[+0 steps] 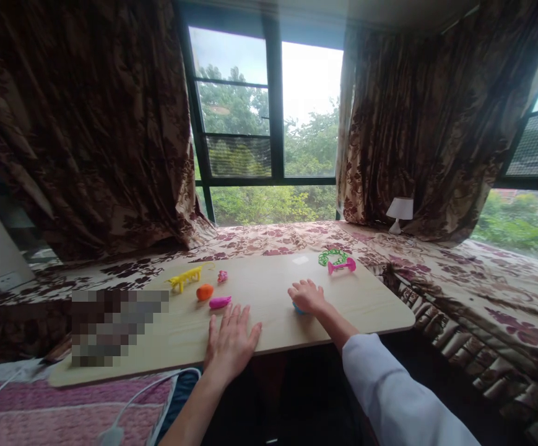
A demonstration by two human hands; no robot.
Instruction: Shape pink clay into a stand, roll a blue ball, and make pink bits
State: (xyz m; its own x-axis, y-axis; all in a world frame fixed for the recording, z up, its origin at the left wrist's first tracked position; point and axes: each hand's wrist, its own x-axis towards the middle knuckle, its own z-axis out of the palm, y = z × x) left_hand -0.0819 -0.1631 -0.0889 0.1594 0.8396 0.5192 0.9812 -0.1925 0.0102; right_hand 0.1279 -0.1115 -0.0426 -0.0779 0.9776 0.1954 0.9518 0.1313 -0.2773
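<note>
Beside the magenta toy [220, 302], the left hand [231, 337] lies open; right of the toy, the right hand [308, 296] covers a blue object [299, 310], grip unclear.

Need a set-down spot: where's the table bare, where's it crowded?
Bare table: the middle, between left hand and right hand; also the right end, past the dumbbell. Crowded: left of middle, with yellow animal, orange ball, pink toy, magenta toy; back right, green ring at the dumbbell; blue thing under the right hand. Left end is blurred out; can't tell.
</note>
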